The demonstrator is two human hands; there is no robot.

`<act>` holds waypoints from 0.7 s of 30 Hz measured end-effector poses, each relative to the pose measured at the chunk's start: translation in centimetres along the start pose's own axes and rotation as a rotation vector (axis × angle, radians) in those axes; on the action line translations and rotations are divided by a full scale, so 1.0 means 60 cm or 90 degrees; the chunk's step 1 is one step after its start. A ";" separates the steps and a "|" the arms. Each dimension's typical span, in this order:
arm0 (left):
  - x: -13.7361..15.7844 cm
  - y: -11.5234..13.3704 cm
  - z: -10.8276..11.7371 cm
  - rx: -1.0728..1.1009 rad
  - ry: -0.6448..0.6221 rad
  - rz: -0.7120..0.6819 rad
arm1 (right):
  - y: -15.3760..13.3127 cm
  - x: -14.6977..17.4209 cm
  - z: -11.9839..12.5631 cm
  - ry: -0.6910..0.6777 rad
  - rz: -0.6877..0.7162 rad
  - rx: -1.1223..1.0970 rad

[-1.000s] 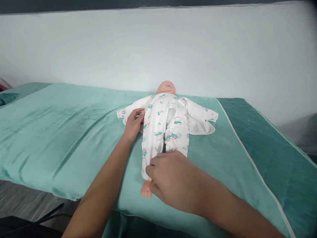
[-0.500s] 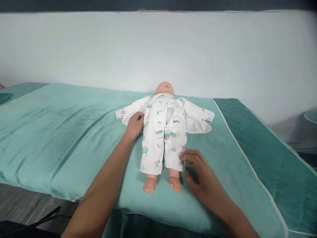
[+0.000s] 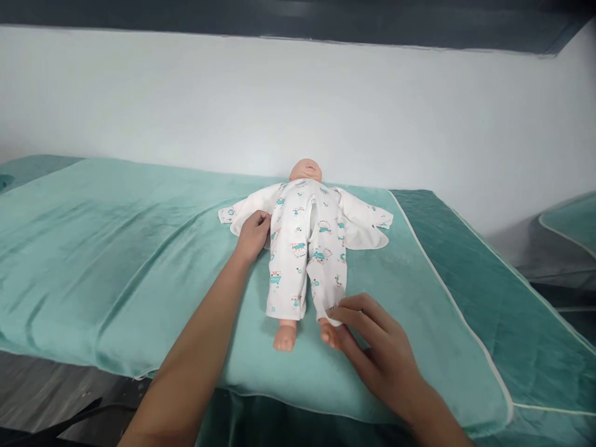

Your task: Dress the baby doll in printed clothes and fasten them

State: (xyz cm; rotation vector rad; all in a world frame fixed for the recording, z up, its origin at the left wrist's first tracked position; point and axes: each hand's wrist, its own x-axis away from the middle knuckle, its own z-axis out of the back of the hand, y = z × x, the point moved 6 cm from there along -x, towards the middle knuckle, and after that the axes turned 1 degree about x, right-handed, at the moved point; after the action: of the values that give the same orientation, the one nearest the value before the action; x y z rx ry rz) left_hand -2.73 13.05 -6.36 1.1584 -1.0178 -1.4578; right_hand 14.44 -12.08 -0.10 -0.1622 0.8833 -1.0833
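A baby doll [image 3: 306,169] lies on its back, head toward the wall, bare feet toward me. It wears a white printed shirt [image 3: 365,225] with sleeves spread wide, and matching baby pants [image 3: 288,261] with a slit at the crotch. My right hand [image 3: 379,344] pinches the hem of the pants leg on the right, just above the doll's foot [image 3: 329,334]. At the left side of the doll's waist, my left hand [image 3: 254,236] is closed with curled fingers against the clothing; what its fingertips hold, if anything, is hidden.
A light green blanket [image 3: 153,248] covers the bed beneath the doll. Darker green quilted cover [image 3: 493,279] shows on the right. A white wall [image 3: 298,105] rises behind. A dark cable [image 3: 93,413] is at the lower left, over the grey floor.
My right hand has gone from hovering beside the pants leg to pinching its hem, moving slightly down and drawing the hem to the right. My left hand has stayed at the waist.
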 end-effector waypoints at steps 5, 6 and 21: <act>0.001 -0.004 0.001 0.079 0.003 0.021 | 0.003 0.014 -0.006 -0.072 -0.016 0.030; 0.001 -0.003 0.002 0.083 0.008 0.017 | 0.007 0.018 -0.009 -0.091 -0.025 0.025; 0.004 0.009 0.011 -0.128 -0.005 -0.017 | 0.198 -0.084 -0.004 0.058 -0.128 0.126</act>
State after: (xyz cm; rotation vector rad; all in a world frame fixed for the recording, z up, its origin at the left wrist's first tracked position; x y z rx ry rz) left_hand -3.28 12.74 -5.75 1.0249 -0.8422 -1.5488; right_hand 21.71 -2.01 -3.65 -0.0372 0.8484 -1.3680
